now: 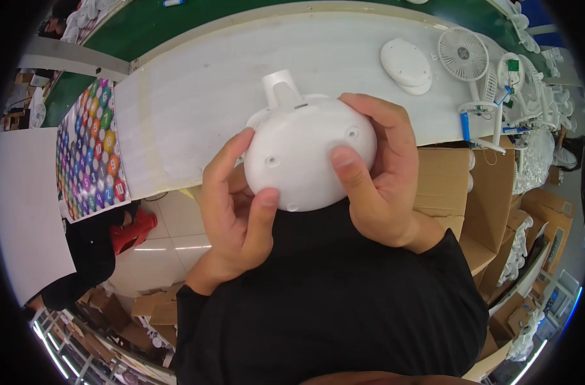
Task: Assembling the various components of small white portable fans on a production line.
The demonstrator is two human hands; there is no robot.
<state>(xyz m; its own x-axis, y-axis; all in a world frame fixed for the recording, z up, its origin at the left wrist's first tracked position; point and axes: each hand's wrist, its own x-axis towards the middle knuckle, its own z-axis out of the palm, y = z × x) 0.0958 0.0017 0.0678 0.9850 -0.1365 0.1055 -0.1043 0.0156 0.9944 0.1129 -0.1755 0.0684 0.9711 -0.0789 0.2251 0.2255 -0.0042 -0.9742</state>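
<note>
Between my two hands is a white plastic fan base [308, 154], round and smooth, with screw holes in the face turned up toward me. A short white neck [281, 90] sticks out from its far side. My left hand [234, 199] grips the left rim, thumb on the near face. My right hand [385, 167] holds the right rim, its thumb pressed on the face near a screw hole. The fingers beneath the base are partly hidden. It is held up over the near edge of the white worktable [196, 83].
Round white covers [406, 66] lie on the table at the right. Beyond them stand a small white fan [463, 54] and several fan parts with blue battery cells. An open cardboard box [472, 199] is at my right. A colourful printed sheet [93, 151] hangs at the left.
</note>
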